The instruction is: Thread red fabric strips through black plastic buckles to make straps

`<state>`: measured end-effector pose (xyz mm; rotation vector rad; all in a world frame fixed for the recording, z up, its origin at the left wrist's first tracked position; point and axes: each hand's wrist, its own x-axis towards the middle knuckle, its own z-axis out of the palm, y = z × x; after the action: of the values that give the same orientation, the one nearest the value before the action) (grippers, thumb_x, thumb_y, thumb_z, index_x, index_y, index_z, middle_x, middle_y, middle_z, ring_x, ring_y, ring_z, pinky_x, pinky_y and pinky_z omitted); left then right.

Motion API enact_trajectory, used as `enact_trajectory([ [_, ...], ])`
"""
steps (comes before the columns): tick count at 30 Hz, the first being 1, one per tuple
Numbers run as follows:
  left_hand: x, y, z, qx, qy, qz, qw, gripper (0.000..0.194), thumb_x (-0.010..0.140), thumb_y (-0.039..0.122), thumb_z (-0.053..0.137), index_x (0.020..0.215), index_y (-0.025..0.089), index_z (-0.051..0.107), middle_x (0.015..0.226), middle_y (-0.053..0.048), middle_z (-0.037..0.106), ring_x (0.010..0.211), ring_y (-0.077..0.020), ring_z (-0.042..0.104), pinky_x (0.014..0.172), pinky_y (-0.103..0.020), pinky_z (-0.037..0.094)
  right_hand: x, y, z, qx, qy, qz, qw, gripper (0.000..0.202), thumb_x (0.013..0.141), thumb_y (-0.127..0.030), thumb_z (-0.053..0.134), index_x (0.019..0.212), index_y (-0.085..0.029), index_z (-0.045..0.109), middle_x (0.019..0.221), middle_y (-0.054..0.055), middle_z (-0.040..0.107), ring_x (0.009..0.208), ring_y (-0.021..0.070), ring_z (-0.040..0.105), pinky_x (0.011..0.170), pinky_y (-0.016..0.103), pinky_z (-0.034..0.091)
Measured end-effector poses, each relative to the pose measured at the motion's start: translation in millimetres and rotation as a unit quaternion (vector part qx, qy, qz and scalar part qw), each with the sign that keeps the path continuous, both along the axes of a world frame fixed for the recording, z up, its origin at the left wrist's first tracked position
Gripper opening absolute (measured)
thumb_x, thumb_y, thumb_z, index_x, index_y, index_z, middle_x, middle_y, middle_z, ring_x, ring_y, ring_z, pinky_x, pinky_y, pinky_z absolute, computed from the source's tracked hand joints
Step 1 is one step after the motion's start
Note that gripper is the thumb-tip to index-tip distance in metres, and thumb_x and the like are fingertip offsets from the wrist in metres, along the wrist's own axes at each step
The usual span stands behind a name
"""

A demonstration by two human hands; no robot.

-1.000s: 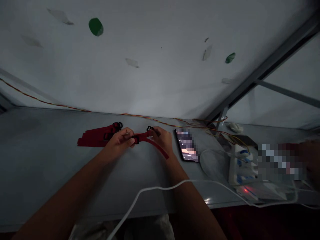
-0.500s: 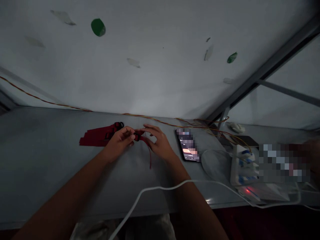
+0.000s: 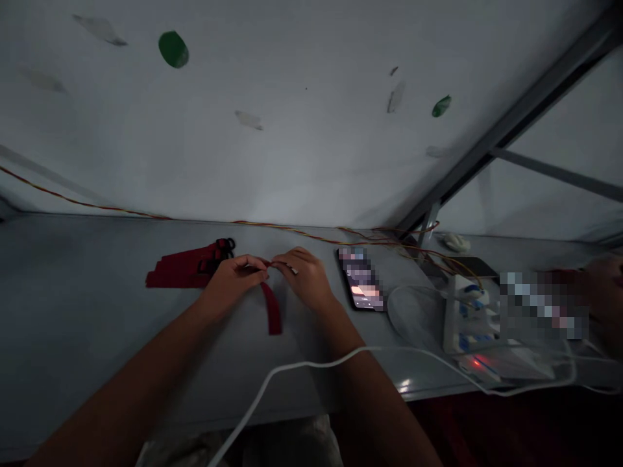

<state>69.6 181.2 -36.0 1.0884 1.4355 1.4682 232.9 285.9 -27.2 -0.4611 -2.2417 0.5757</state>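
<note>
Mid-table, well back from its near edge (image 3: 195, 425), left hand (image 3: 233, 280) and right hand (image 3: 302, 275) both pinching one red strap (image 3: 271, 310).

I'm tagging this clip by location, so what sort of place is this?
Probably a small workshop bench: a grey table against a bare wall, red straps piled by the hands, a power strip and loose wires.

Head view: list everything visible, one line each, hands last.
red strap: 1, red, between both hands, free end hanging toward the table edge
strap pile: several, red with black buckles, table, left of the hands
phone: 1, black, screen lit, right of the hands
power strip: 1, white, far right
white cable: 1, across the near edge
wire: orange, along the wall
table: 1, grey
left hand: pinching the strap
right hand: pinching the strap
</note>
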Motion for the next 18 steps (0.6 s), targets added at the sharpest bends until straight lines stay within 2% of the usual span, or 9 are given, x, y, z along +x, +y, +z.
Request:
enact_trajectory([
  [2,-2,0,-0.9,-0.012,0.013,-0.005,1.000,0.027,0.072,0.039,0.082,0.081,0.017,0.070,0.094,-0.006,0.073,0.078,-0.0171,0.067,0.070,-0.028,0.052,8,9,2.9,0.016,0.029,-0.053,0.998,0.021,0.096,-0.033,0.058,0.092,-0.023,0.075,0.089,0.006,0.075,0.085,0.0200,0.064,0.085,0.034,0.050],
  [4,-4,-2,-2.8,-0.017,0.033,-0.024,0.999,0.025,0.072,0.038,0.081,0.081,0.018,0.070,0.097,-0.007,0.074,0.078,-0.0177,0.069,0.069,-0.028,0.053,20,19,6.4,0.026,0.082,-0.156,0.984,0.022,0.096,-0.034,0.057,0.091,-0.021,0.075,0.089,0.007,0.074,0.084,0.0197,0.064,0.085,0.034,0.050],
  [7,-2,-3,-7.8,0.007,0.114,-0.055,0.992,0.018,0.076,0.034,0.077,0.082,0.019,0.070,0.103,-0.008,0.075,0.089,-0.0217,0.071,0.079,-0.033,0.056,37,33,11.6,0.013,0.201,-0.332,0.922,0.026,0.094,-0.038,0.057,0.094,-0.017,0.072,0.087,0.007,0.072,0.077,0.0182,0.063,0.077,0.032,0.051],
  [9,3,0,-12.3,0.040,0.210,-0.071,0.974,0.013,0.081,0.032,0.072,0.087,0.020,0.070,0.110,-0.008,0.075,0.103,-0.0244,0.070,0.092,-0.038,0.054,42,37,14.5,-0.007,0.259,-0.394,0.882,0.028,0.093,-0.041,0.058,0.093,-0.015,0.069,0.085,0.007,0.070,0.074,0.0171,0.063,0.072,0.030,0.051],
  [10,7,3,-14.6,0.055,0.255,-0.077,0.962,0.013,0.083,0.031,0.070,0.091,0.021,0.070,0.113,-0.008,0.074,0.108,-0.0251,0.069,0.098,-0.041,0.051,41,37,15.6,-0.019,0.277,-0.400,0.873,0.028,0.092,-0.041,0.058,0.092,-0.015,0.068,0.084,0.006,0.070,0.074,0.0167,0.063,0.071,0.029,0.051],
  [12,16,15,-18.9,0.072,0.319,-0.081,0.942,0.014,0.085,0.028,0.067,0.098,0.022,0.069,0.121,-0.008,0.072,0.114,-0.0261,0.066,0.104,-0.044,0.048,36,33,17.1,-0.049,0.306,-0.370,0.876,0.027,0.091,-0.041,0.059,0.092,-0.015,0.066,0.085,0.006,0.069,0.075,0.0164,0.064,0.071,0.029,0.052],
  [15,30,35,-22.8,0.078,0.353,-0.082,0.929,0.026,0.087,0.022,0.064,0.113,0.021,0.065,0.136,-0.012,0.063,0.124,-0.0277,0.061,0.110,-0.046,0.044,25,22,17.5,-0.107,0.353,-0.298,0.880,0.027,0.091,-0.043,0.059,0.096,-0.016,0.061,0.088,0.007,0.069,0.077,0.0177,0.068,0.075,0.031,0.055],
  [18,37,43,-23.3,0.070,0.384,-0.064,0.918,0.044,0.088,0.020,0.063,0.131,0.017,0.055,0.152,-0.017,0.046,0.140,-0.0298,0.046,0.116,-0.048,0.037,17,13,15.7,-0.150,0.364,-0.282,0.875,0.027,0.090,-0.044,0.058,0.097,-0.018,0.056,0.091,0.009,0.071,0.082,0.0205,0.072,0.077,0.034,0.057],
])
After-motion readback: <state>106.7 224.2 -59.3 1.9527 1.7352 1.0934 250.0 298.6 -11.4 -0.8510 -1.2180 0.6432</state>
